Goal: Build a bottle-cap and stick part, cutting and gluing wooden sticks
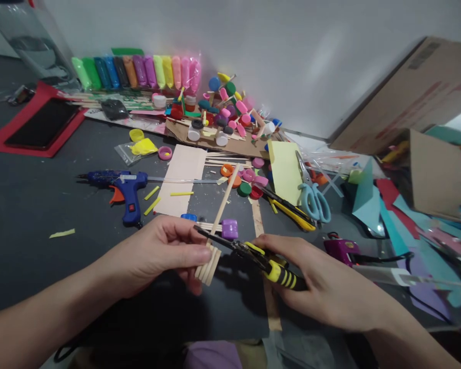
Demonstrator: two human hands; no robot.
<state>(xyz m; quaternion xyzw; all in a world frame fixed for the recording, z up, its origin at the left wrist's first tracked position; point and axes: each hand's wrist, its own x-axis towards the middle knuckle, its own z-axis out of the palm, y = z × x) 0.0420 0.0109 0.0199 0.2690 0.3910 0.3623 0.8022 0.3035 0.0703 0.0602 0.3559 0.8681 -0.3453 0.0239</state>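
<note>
Between the thumb and fingers of my left hand (157, 253) is a small bundle of short wooden sticks (208, 270). One longer wooden stick (226, 201) rises from the bundle, tilted up and to the right. My right hand (325, 282) is wrapped round the black and yellow handles of pliers (282, 275). Their dark jaws reach left to the long stick, just above my left thumb; whether they are closed on it I cannot tell. Behind the sticks, a purple cap (229, 229) and a blue cap (188, 217) lie on the table with light sticks between them.
A blue glue gun (132, 192) lies at left. Beyond my hands are several bottle caps (245, 189), a yellow box cutter (297, 218) and light-blue scissors (315, 201). Coloured clay packs (138, 72) line the wall. A purple glue gun (341, 249) and paper scraps (369, 202) lie right.
</note>
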